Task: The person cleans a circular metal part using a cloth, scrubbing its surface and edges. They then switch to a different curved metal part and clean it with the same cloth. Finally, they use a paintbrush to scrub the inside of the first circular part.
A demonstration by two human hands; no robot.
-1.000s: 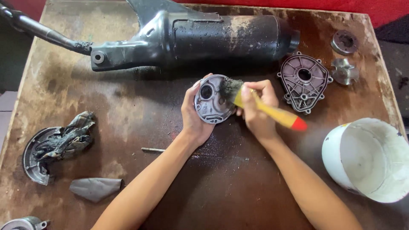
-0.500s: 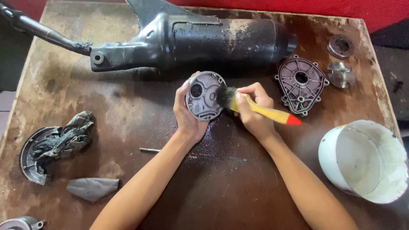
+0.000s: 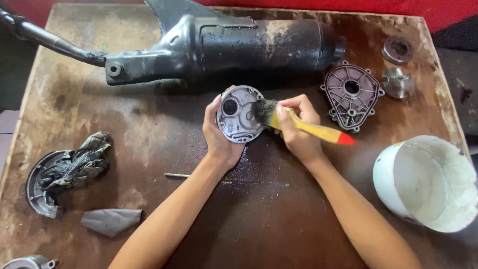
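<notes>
Left hand [image 3: 219, 133] still gripping round metal cover [image 3: 240, 114]; right hand [image 3: 298, 130] clutching brush [image 3: 298, 124], bristles unmoved on cover face.

Two bare forearms come up from the near edge, one from the near left and one from the near right. No sleeves show on either arm; both are uncovered from the frame edge to the wrist. The left hand [image 3: 222, 134] wears no glove, ring, watch or band that can be seen. The right hand [image 3: 298, 132] is equally bare, with no glove and no jewellery at the wrist. The fingers [image 3: 211, 110] are slim, with short, plain nails free of polish. Both forearms are slender and smooth, with no visible marks, tattoos or bandages.
</notes>
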